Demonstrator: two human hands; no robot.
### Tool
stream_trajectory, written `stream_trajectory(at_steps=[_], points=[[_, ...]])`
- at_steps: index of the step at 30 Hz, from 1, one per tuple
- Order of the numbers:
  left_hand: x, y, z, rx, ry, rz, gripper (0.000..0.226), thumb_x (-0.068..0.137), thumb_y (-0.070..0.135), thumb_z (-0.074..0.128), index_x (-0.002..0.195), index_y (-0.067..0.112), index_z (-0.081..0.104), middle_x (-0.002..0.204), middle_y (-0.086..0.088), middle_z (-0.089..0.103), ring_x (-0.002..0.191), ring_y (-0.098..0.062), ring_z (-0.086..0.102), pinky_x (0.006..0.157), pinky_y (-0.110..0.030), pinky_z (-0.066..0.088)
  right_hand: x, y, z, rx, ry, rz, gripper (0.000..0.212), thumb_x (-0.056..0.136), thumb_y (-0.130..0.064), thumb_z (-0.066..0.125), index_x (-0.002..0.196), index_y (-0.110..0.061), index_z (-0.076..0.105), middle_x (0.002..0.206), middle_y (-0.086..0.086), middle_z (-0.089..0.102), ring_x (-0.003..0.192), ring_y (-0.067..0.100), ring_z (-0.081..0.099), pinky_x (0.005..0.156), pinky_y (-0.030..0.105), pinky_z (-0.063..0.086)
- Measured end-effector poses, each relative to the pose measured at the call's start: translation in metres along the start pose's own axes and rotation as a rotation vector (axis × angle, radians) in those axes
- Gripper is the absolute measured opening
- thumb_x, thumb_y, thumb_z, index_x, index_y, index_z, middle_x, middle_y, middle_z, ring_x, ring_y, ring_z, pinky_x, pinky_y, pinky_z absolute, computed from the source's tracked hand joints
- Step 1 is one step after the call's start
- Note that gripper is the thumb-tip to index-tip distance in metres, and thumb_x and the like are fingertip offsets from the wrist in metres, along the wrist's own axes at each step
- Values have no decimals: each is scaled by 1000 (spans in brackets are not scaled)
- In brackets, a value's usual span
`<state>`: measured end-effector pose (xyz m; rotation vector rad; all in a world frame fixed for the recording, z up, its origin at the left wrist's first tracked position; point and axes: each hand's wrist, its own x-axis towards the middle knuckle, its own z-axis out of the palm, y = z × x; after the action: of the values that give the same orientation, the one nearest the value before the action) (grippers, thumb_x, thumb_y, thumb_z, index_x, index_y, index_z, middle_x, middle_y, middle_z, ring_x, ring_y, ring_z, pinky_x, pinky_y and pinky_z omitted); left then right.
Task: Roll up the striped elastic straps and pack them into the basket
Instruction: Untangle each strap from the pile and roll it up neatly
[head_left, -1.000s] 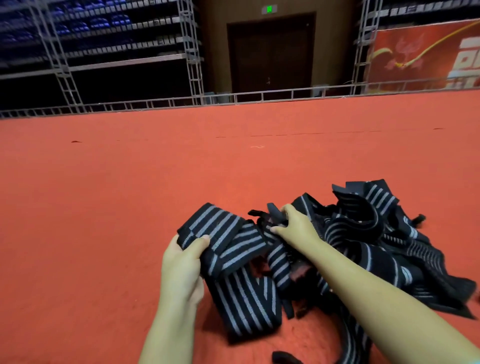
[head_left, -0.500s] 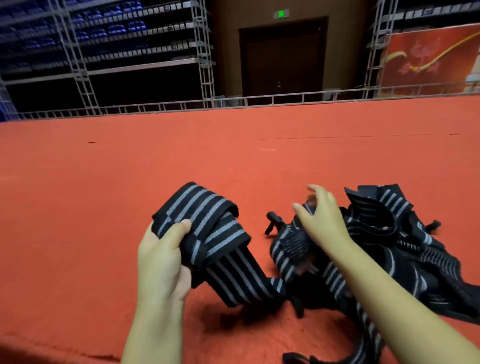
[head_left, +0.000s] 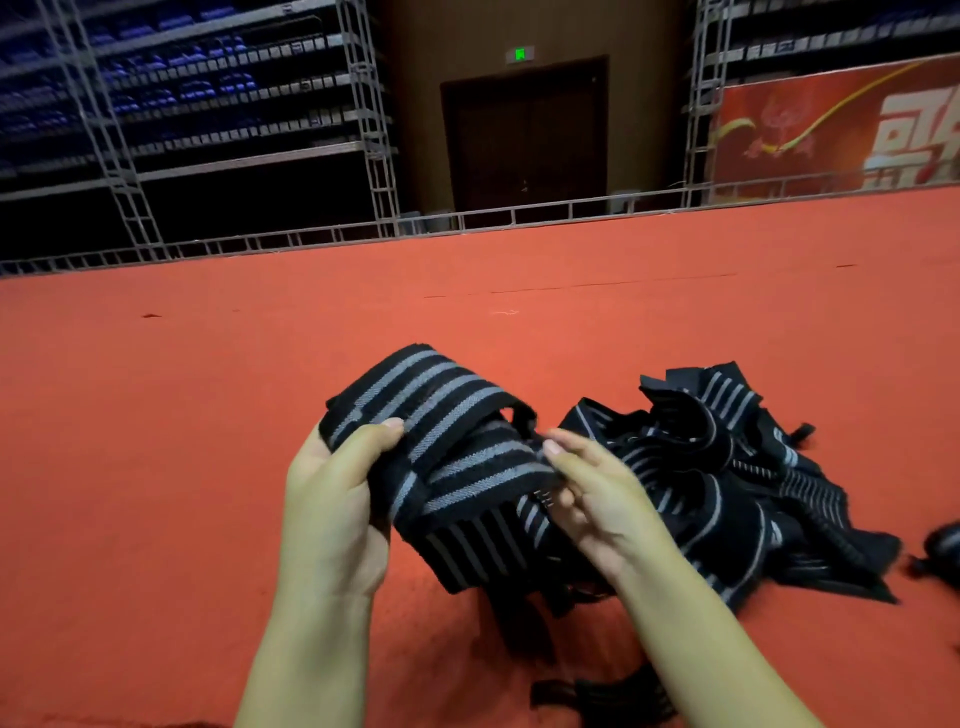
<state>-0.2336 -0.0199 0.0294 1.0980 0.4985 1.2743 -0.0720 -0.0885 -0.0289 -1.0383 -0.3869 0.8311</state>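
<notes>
A black strap with grey stripes (head_left: 447, 447) is held up above the red floor, folded over itself, with its lower end hanging down. My left hand (head_left: 332, 499) grips its left end, thumb on top. My right hand (head_left: 597, 493) pinches its right edge with curled fingers. Behind my right hand, a tangled pile of the same striped straps (head_left: 727, 483) lies on the floor. No basket is in view.
Red carpet (head_left: 208, 415) spreads out on all sides. A low metal rail (head_left: 467, 223) and scaffold stands edge the far side, with a dark door (head_left: 524, 130) behind. Another strap end (head_left: 597, 696) lies by my right forearm, and a dark piece (head_left: 943, 551) at the right edge.
My right hand left the pile and came over to the held strap, taking its right edge. My left hand lifted the strap higher and toward the middle.
</notes>
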Motion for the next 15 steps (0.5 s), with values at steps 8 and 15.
stream_trajectory(at_steps=[8,15], points=[[18,-22,-25,171,259,103,18,96,19,57,83,19,70,75,10,68,77,-10,60,75,-28,46,-1,-10,-87,-376,475,-424,35,92,-2,57,123,-17,53,88,-1,67,53,-1,56,53,16,47],[4,-31,-1,477,26,242,30,97,4,52,108,27,67,108,9,69,104,-8,64,96,-31,50,-17,-14,-82,-682,484,-567,54,84,-5,55,128,-35,46,99,2,60,54,7,46,59,27,40]])
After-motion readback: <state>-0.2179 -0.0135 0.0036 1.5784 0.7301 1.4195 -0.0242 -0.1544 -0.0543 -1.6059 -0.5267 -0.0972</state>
